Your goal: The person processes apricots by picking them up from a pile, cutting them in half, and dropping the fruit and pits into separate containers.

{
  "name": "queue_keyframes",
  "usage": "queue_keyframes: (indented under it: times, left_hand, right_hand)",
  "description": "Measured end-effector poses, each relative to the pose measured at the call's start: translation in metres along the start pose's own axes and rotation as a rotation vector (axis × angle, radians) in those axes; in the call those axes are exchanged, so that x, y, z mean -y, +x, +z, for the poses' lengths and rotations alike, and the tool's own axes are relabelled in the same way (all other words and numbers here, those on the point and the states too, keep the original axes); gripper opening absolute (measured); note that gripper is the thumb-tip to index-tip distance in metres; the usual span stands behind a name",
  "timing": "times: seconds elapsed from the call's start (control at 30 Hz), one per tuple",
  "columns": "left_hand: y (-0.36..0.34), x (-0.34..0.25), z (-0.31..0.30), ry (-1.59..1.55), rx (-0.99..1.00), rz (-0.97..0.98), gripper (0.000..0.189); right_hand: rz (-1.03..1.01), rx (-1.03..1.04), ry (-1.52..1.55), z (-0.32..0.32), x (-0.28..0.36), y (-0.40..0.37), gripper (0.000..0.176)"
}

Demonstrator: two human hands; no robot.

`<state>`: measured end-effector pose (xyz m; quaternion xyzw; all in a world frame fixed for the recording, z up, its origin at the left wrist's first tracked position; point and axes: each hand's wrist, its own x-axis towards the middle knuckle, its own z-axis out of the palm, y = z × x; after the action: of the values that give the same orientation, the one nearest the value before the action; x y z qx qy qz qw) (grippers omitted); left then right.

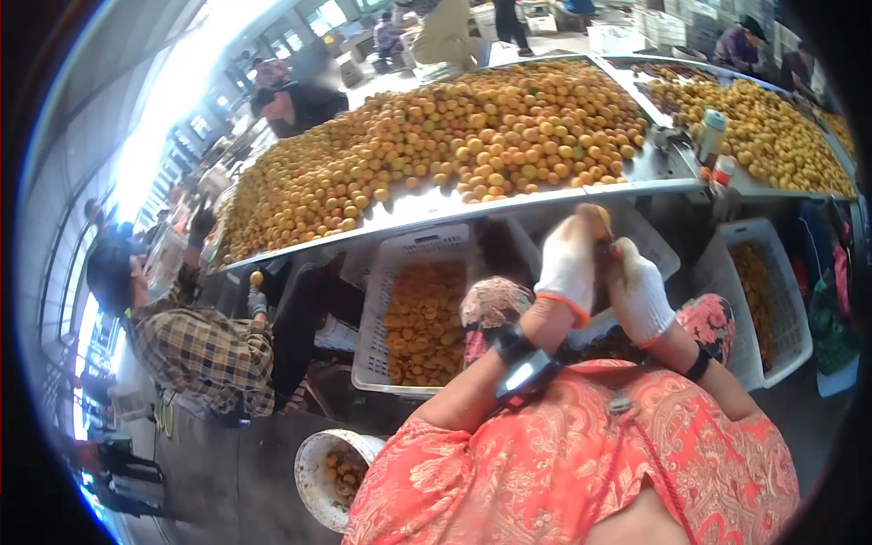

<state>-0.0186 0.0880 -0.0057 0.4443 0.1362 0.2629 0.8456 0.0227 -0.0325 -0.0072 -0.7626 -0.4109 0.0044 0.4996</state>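
Observation:
My left hand (569, 259), in a white glove with an orange cuff, has its fingers wrapped round an orange-yellow fruit (597, 218) just below the metal table's front edge. Close beside it, my right hand (639, 289), also in a white glove, is closed near the fruit; what its fingers grip is too small and blurred to make out. Beyond both hands, many whole orange fruits (527, 136) are heaped on the table (413, 205). A white crate (368, 350) to the left of my knees contains cut fruit pieces (425, 322).
A second crate (799, 318) stands at the right. Lower left is a white bucket (318, 454) with fruit. A co-worker in a checked shirt (204, 350) sits at the left, holding a fruit. Bottles (711, 136) stand on the table's right part; more people are farther back.

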Motion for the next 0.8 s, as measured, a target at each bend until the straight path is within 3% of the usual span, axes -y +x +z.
queue_keyframes:
  times: [0.07, 0.13, 0.3, 0.37, 0.4, 0.47, 0.53, 0.57, 0.67, 0.77, 0.8]
  left_hand:
    - [0.006, 0.008, -0.008, 0.113, 0.002, 0.093, 0.028]
    - [-0.003, -0.007, -0.002, 0.124, -0.012, 0.052, 0.021]
    - [0.0, 0.0, -0.004, 0.252, 0.025, 0.195, 0.021]
    - [0.005, 0.007, -0.01, 0.634, -0.002, 0.48, 0.023]
    - [0.001, -0.002, -0.01, 0.639, 0.045, 0.421, 0.025]
    - [0.006, 0.001, -0.016, 0.885, -0.035, 0.645, 0.025]
    - [0.019, 0.011, -0.028, 0.593, -0.082, 0.46, 0.024]
    - [0.019, 0.014, -0.032, 0.431, -0.055, 0.358, 0.024]
    - [-0.005, -0.002, -0.009, 0.38, 0.043, 0.223, 0.025]
    - [-0.019, -0.002, 0.009, 0.453, 0.178, 0.246, 0.03]
    - [-0.02, 0.002, 0.012, 0.35, 0.213, 0.186, 0.031]
  right_hand:
    - [-0.029, -0.008, 0.088, 0.006, -0.011, 0.0, 0.012]
    - [0.054, 0.07, 0.073, 0.001, -0.005, 0.0, 0.01]
    - [-0.004, 0.051, 0.121, 0.002, -0.016, -0.003, 0.019]
    - [0.059, 0.072, 0.268, 0.004, -0.016, -0.004, 0.019]
    - [0.135, 0.095, 0.405, 0.005, -0.015, -0.003, 0.019]
    - [0.189, 0.148, 0.428, -0.009, -0.006, -0.005, 0.017]
    - [0.18, 0.124, 0.413, -0.016, 0.001, -0.004, 0.018]
    - [0.19, 0.027, 0.559, -0.012, -0.006, -0.002, 0.02]
    - [0.163, -0.08, 0.432, -0.029, 0.009, 0.011, 0.02]
    - [0.012, -0.166, 0.373, -0.028, 0.012, 0.016, 0.021]
    - [-0.03, -0.184, 0.362, -0.025, 0.014, 0.016, 0.021]
